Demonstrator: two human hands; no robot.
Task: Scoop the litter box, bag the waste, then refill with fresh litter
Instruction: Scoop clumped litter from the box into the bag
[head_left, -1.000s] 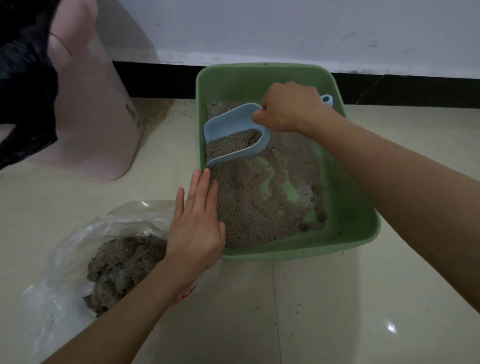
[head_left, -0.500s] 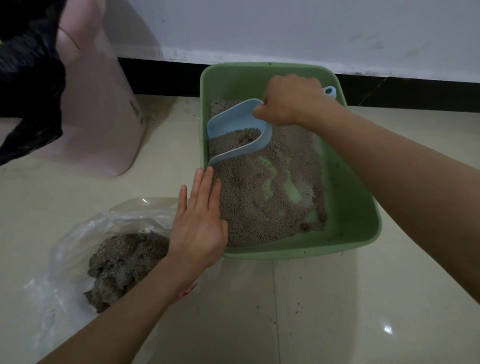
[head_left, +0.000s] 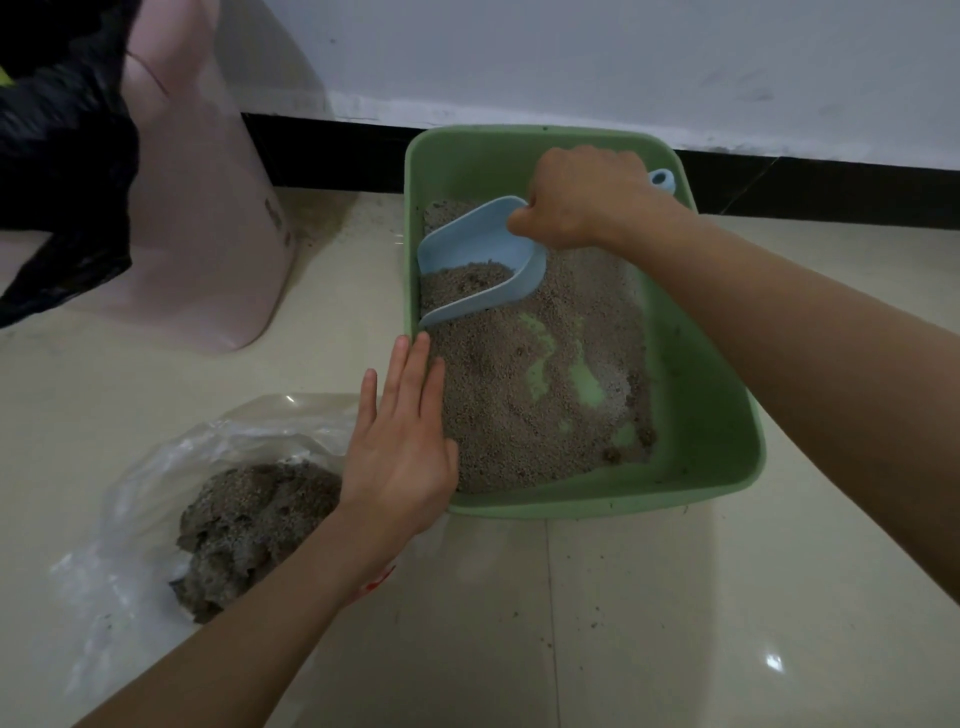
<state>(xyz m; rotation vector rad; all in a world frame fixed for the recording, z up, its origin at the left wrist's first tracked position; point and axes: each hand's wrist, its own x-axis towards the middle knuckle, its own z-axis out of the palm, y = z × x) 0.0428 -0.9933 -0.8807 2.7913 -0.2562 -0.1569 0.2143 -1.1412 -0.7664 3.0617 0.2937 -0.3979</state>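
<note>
Since a second ago, more litter has been pushed into the scoop, and little else has moved. It is gripped tight by the right hand at its handle, low at the far left of the box. The left hand is laid flat, fingers straight, on the box's near left rim, so the two hands are kept apart. Dirty clumps are seen in the bag beside the box. For a good scoop, the box should be held still, and the scoop should be lifted level and carried slowly so nothing is spilled.
</note>
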